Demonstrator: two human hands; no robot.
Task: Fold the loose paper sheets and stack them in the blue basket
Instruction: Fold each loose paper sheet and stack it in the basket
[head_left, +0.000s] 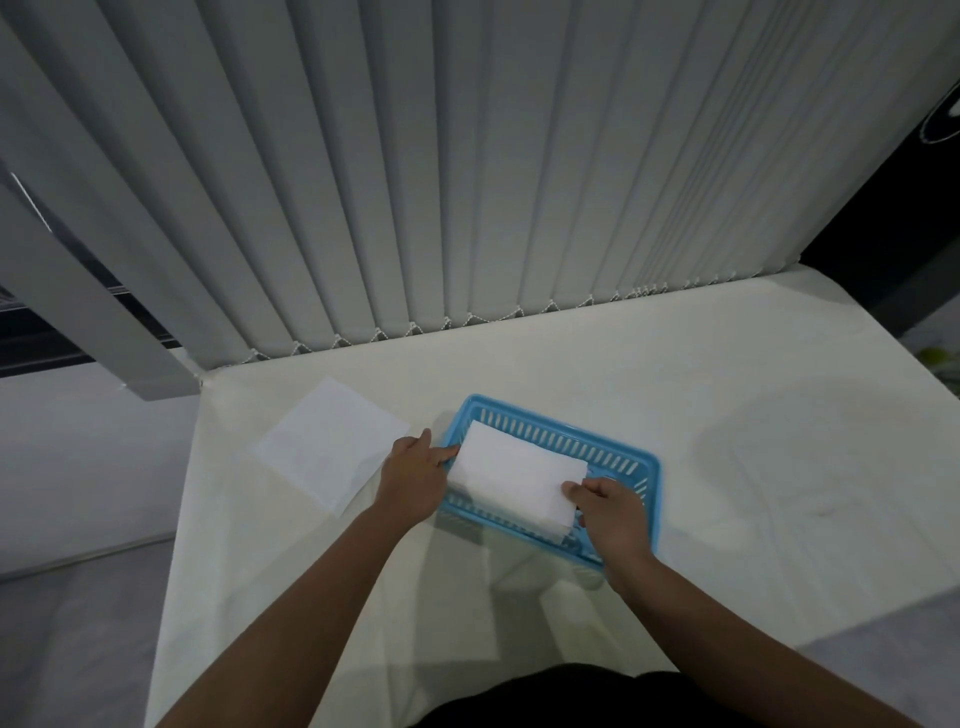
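A blue slotted basket (631, 460) sits in the middle of the white table. A folded white paper sheet (514, 478) lies over the basket, on top of other folded sheets whose edges show beneath it. My left hand (415, 475) pinches the folded sheet's left edge at the basket's left rim. My right hand (613, 514) grips the sheet's near right corner. An unfolded white sheet (330, 449) lies flat on the table left of the basket.
Grey vertical blinds (467, 182) hang along the table's far edge. The table's left edge (182, 493) drops to a grey floor. A dark opening shows at the far right.
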